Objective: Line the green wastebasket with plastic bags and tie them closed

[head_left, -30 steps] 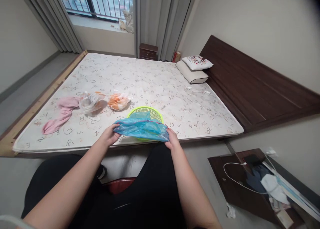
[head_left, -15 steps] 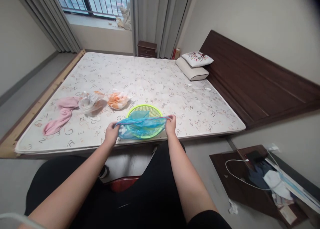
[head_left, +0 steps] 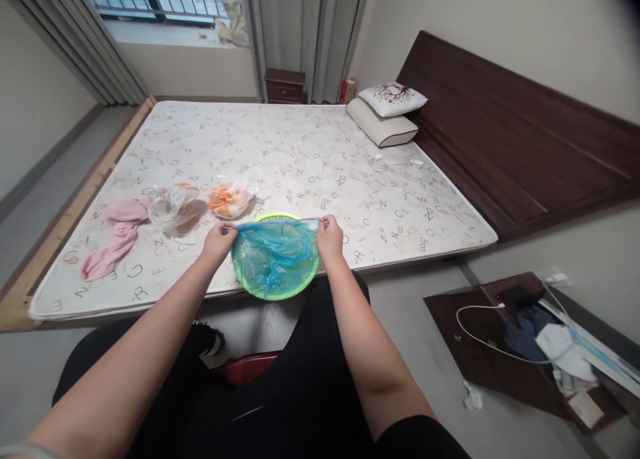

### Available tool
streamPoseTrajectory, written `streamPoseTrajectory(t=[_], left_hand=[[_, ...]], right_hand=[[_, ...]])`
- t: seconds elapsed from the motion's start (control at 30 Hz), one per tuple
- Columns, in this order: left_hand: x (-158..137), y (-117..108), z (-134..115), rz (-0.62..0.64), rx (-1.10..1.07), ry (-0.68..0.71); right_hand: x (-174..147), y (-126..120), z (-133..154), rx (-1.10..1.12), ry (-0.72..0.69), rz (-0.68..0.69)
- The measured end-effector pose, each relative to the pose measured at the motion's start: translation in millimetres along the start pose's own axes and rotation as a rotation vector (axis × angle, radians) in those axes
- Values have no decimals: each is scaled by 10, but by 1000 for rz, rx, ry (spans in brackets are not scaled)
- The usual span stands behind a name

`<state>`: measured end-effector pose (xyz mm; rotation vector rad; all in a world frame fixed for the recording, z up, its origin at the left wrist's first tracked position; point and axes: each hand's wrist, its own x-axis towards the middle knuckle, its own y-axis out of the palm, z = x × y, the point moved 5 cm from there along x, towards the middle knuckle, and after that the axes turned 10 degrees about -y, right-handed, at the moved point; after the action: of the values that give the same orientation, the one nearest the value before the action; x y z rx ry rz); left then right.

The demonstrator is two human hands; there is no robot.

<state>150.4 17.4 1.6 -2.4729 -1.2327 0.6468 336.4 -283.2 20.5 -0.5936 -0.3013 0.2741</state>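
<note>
A thin blue plastic bag (head_left: 280, 252) is stretched between my two hands, its reddish drawstring edge pulled taut along the top. My left hand (head_left: 220, 240) pinches one end of that edge, and my right hand (head_left: 330, 239) pinches the other. Behind and beneath the bag is a yellow-green plastic basket (head_left: 274, 216), at the near edge of the mattress. The bag covers most of the basket; part of its far rim and its near rim show. I cannot tell how far the bag reaches round the basket.
On the white patterned mattress (head_left: 280, 152) lie a pink cloth (head_left: 115, 239), a whitish plastic bag (head_left: 176, 209) and an orange-and-white bag (head_left: 230, 200). Two pillows (head_left: 387, 115) rest by the dark headboard (head_left: 500, 125). At right, a dark nightstand (head_left: 450, 319) holds a cable, phone and cloths.
The blue bag has spread from a narrow band over the basket to a wide sheet covering most of it. Both hands have shifted slightly up and left in view, still holding the edge.
</note>
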Motion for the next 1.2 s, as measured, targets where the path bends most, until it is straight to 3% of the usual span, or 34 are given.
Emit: streamPoseTrajectory(t=[0.13, 0.2, 0.33, 0.4, 0.5, 0.67, 0.77, 0.83, 0.97, 1.1, 1.2], left_hand=[[-64, -79, 78, 30, -203, -133], [-114, -44, 160, 167, -254, -247], [-283, 75, 406, 538, -292, -577], [-333, 83, 490, 582, -362, -654], [-363, 70, 555, 539, -475, -659], [-432, -29, 706, 430, -551, -654], [-462, -129, 830, 391, -561, -591], [-480, -197, 909, 388, -534, -559], [-459, -405, 989, 387, -464, -506], [-279, -810, 1016, 245, -313, -356], [-138, -1080, 1149, 147, -162, -347]], right_hand=[[-9, 181, 90, -1, 90, 101], [-30, 344, 80, 73, 136, 170], [-139, 812, 61, 606, 233, 453], [-191, 982, 22, 827, 336, 528], [-213, 1041, -141, 868, 477, 414], [-323, 794, -300, 816, 494, 244], [-455, 693, -170, 869, 426, 357], [-543, 691, -36, 788, 359, 426], [-706, 820, 200, 453, 258, 370], [-889, 1027, 423, 270, 187, 447], [-848, 911, 678, 46, 5, 296]])
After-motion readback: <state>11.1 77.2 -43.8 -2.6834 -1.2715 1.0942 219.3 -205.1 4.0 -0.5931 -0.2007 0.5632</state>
